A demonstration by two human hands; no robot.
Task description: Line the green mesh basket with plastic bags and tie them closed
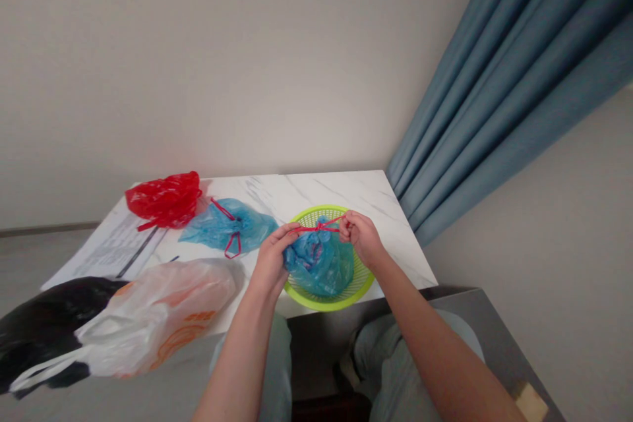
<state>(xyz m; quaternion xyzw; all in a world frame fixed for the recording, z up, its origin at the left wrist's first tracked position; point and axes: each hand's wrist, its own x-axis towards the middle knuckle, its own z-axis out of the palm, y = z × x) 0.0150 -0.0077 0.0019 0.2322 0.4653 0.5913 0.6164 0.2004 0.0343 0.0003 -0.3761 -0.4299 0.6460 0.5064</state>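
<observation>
My left hand [270, 262] and my right hand [359, 237] pinch a thin red cord [319, 227] between them, stretched across the top of a crumpled blue plastic bag [320, 265]. That bag sits in a round lime-green plastic basket [330, 300], and my left hand overlaps the basket's left rim. My right hand is over the far right rim. The cord appears looped around the gathered neck of the bag, though my fingers hide its ends.
On the white marble table [336, 191] lie a second blue bag tied with red cord [225, 227], a red plastic bag [163, 201], printed papers [106, 250] and a dark pen [137, 252]. A white-and-orange bag [153, 318] and a black bag [47, 323] lie near the left. A blue curtain [494, 86] hangs right.
</observation>
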